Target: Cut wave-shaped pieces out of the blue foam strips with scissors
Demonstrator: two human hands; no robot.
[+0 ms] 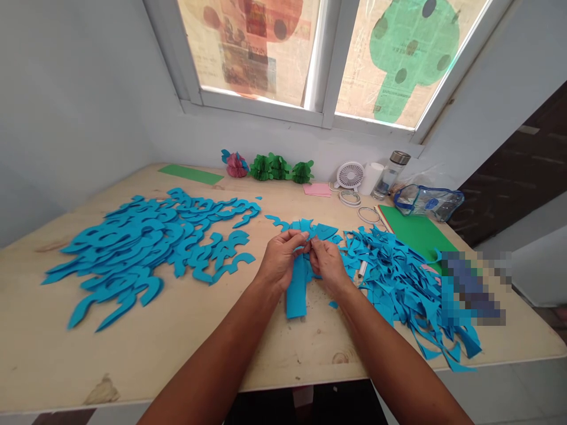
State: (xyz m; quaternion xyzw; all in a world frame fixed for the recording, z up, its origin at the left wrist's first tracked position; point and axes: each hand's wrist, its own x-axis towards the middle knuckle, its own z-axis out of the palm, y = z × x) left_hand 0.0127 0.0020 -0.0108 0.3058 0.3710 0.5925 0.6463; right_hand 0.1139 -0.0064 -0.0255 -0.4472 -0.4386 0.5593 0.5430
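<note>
My left hand (pixel 280 258) is closed in a pinch at the upper end of a blue paper strip (pixel 296 292), which extends below it toward the table's front edge. Fingertip to fingertip with it, my right hand (pixel 328 264) is also pinched shut; what lies between its fingers is too small to make out. Just beyond the fingers are blue paper pieces (pixel 326 232). To the right spreads a heap of curved and pointed blue paper scraps (pixel 390 274). Left of my hands lies a large layered pile of wavy blue paper cutouts (pixel 133 236).
Along the back stand folded green paper shapes (pixel 270 167), a pink paper shape (pixel 237 166), a small white fan (pixel 350 175) and a glass bottle (pixel 390 176). Tape rolls (pixel 349 198), a clear pouch (pixel 429 202) and green sheets (pixel 416 230) lie right. A white marker (pixel 362 269) touches the scraps.
</note>
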